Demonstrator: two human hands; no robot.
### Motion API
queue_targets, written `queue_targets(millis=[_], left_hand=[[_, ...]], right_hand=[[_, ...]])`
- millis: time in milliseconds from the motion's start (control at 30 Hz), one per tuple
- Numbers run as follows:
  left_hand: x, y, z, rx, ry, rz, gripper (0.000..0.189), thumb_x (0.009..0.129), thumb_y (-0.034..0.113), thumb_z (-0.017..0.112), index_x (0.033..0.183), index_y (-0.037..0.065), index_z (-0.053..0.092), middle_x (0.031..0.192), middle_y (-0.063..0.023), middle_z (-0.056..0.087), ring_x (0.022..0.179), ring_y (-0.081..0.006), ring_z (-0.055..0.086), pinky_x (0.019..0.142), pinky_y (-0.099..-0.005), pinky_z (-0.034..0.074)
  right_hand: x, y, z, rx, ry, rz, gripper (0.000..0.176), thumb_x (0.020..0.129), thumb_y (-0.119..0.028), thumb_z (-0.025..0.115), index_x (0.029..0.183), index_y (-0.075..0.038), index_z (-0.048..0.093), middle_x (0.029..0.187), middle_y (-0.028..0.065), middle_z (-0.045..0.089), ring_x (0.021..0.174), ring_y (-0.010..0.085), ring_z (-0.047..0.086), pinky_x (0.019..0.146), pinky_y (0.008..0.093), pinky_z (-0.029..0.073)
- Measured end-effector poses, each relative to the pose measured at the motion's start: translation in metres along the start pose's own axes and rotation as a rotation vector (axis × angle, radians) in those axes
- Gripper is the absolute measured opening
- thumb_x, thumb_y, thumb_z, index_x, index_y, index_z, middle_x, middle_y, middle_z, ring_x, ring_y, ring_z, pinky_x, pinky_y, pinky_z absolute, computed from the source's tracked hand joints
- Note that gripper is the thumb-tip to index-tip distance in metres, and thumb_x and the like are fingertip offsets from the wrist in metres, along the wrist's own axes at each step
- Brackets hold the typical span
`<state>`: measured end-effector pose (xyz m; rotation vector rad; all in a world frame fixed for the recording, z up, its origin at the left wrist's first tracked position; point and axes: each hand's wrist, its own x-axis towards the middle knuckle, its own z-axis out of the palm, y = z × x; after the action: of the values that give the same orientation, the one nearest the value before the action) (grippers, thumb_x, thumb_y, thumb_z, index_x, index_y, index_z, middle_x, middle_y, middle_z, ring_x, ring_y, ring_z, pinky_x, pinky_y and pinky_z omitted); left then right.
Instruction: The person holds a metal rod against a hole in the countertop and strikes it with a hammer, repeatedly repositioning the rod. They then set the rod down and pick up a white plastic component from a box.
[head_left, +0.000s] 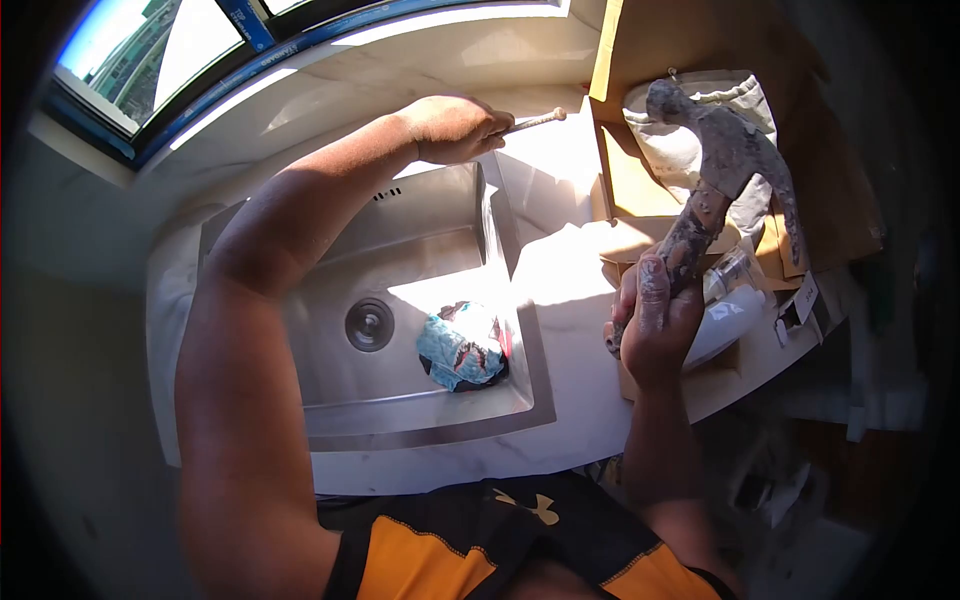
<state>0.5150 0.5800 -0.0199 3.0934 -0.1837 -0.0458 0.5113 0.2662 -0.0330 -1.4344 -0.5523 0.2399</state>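
Black shirt [450,515] with orange panels and a yellow logo [528,505]; arms bare; left hand [455,128] and right hand [655,325] ungloved.

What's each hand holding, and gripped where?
Left hand grips a thin metal rod by one end, its tip sticking out. Right hand holds a hammer low on its handle, head up.

Above right hand [655,325] grip, hammer [735,150]: metal head, rough matt grey crust down handle. Past left hand [455,128] fingers, nail [537,120]: bare smooth metal. Below, sink [430,432]: brushed steel, satin. Counter [570,290]: glossy pale stone. Box [640,185]: matt cardboard.
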Motion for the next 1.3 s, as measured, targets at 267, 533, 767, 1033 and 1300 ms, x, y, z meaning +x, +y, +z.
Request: queue_targets(millis=[267, 533, 767, 1033, 1300], left_hand=[[-0.020, -0.015, -0.007, -0.203, 0.229, -0.189, 0.024, 0.092, 0.027, 0.056, 0.096, 0.004, 0.064, 0.082, -0.0154, 0.067, 0.080, -0.0331, 0.065, 0.072, -0.0416, 0.050], [0.014, 0.008, -0.005, -0.026, 0.003, 0.037, 0.018, 0.094, 0.025, 0.052, 0.101, 0.008, 0.055, 0.087, -0.0125, 0.064, 0.086, -0.0327, 0.061, 0.075, -0.0449, 0.048], [0.042, 0.026, -0.003, 0.046, -0.171, 0.162, 0.014, 0.091, 0.016, 0.053, 0.099, 0.006, 0.060, 0.086, -0.0137, 0.064, 0.083, -0.0334, 0.061, 0.073, -0.0445, 0.046], [0.037, 0.023, -0.001, 0.026, -0.163, 0.169, 0.014, 0.091, 0.017, 0.054, 0.098, 0.006, 0.059, 0.086, -0.0134, 0.064, 0.083, -0.0330, 0.061, 0.073, -0.0431, 0.047], [0.029, 0.011, -0.009, -0.065, -0.107, 0.116, 0.013, 0.091, 0.018, 0.055, 0.093, 0.006, 0.058, 0.085, -0.0129, 0.063, 0.083, -0.0322, 0.061, 0.073, -0.0428, 0.047]], right_hand=[[0.001, 0.009, -0.001, 0.038, -0.001, 0.018, 0.017, 0.097, -0.020, 0.048, 0.096, -0.004, 0.044, 0.057, -0.0011, 0.042, 0.044, 0.0053, 0.040, 0.039, 0.0203, 0.035], [-0.008, 0.013, 0.008, 0.080, -0.079, 0.076, 0.016, 0.098, -0.021, 0.048, 0.095, -0.005, 0.044, 0.056, -0.0023, 0.042, 0.043, 0.0049, 0.040, 0.037, 0.0202, 0.034], [-0.013, 0.016, 0.003, 0.117, -0.002, 0.282, 0.017, 0.098, -0.022, 0.049, 0.098, -0.005, 0.044, 0.056, -0.0019, 0.042, 0.044, 0.0055, 0.041, 0.037, 0.0209, 0.034], [-0.020, 0.025, -0.010, 0.181, 0.094, 0.183, 0.019, 0.096, -0.024, 0.049, 0.101, -0.005, 0.046, 0.061, 0.0027, 0.045, 0.045, 0.0105, 0.043, 0.045, 0.0243, 0.040], [-0.023, 0.023, 0.008, 0.157, 0.124, 0.141, 0.019, 0.098, -0.024, 0.048, 0.098, -0.005, 0.046, 0.058, -0.0006, 0.042, 0.046, 0.0065, 0.042, 0.038, 0.0216, 0.035]])
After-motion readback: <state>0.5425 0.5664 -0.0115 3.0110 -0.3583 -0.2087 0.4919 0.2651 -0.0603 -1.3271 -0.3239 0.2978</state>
